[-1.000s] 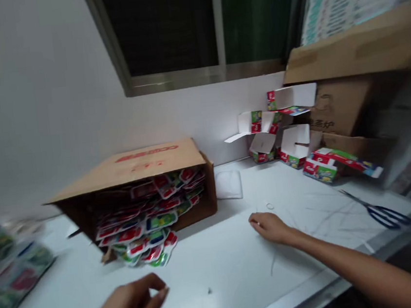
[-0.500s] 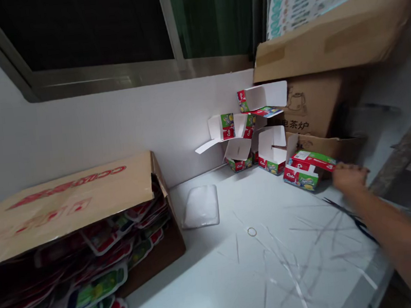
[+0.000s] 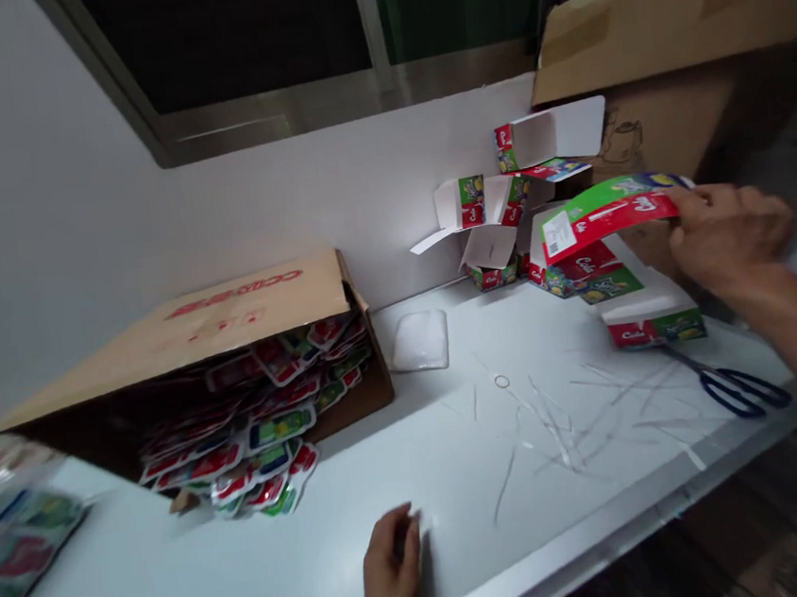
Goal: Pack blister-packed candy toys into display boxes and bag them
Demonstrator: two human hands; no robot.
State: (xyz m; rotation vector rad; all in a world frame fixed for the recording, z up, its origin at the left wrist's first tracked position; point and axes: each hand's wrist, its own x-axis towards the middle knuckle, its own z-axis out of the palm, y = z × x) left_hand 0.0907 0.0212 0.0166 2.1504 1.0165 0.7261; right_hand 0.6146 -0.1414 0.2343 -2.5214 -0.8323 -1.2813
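Green-and-red printed flat cardboard carton [image 3: 607, 213] sat pinched at its right end in my right hand [image 3: 729, 230], raised off the white tabletop [image 3: 459, 463] at about two o'clock, just above the small open printed boxes [image 3: 582, 279] stacked against the wall. My left hand [image 3: 392, 579] lay loosely curled and empty on the table at six o'clock. Blue-handled scissors [image 3: 731, 385] lay at four o'clock, and the tipped brown cardboard box spilling red-and-green packets [image 3: 235, 373] lay at ten o'clock.

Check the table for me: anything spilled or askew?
Yes. The cardboard box lies tipped on its side, packets spilling from its open mouth. Thin strips litter the table, and the small cartons are piled crookedly.
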